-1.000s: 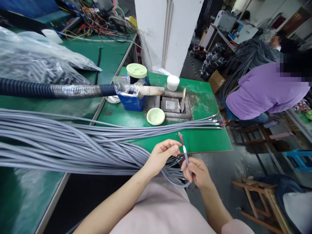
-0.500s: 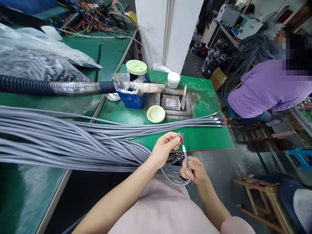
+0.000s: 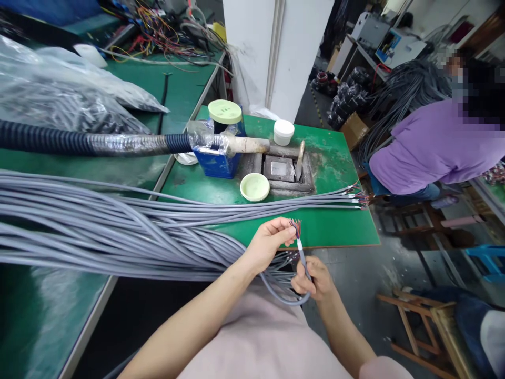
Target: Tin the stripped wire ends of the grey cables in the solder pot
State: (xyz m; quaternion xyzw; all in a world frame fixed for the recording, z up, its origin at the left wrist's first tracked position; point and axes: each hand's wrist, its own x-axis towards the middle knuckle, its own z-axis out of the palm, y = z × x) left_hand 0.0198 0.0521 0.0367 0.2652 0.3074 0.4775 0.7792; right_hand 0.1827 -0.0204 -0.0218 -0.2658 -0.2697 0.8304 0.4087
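Note:
My right hand (image 3: pixel 313 279) is closed around a grey cable (image 3: pixel 286 301) a little below its end, which points up. Thin coloured wires (image 3: pixel 298 227) fan out from that end above a white wrapped band. At these wires, my left hand (image 3: pixel 274 238) pinches some between thumb and fingers. Just beyond my hands, several grey cables (image 3: pixel 252 210) lie across the green table (image 3: pixel 335 226), their stripped ends near its right edge. A thick bundle of grey cables (image 3: pixel 130 242) runs in from the left.
A solder pot (image 3: pixel 279 168) set in the table has a scraper (image 3: pixel 300 160) leaning in it. Around it are a shallow pale dish (image 3: pixel 254 187), a white tub (image 3: pixel 283 131), a blue bin (image 3: pixel 216 164) and an extraction hose (image 3: pixel 130 144). A person in purple (image 3: pixel 426 142) sits at the right.
The wires at the cable's end are spread wider than before. Both hands stay on the same cable, and the whole view has shifted slightly.

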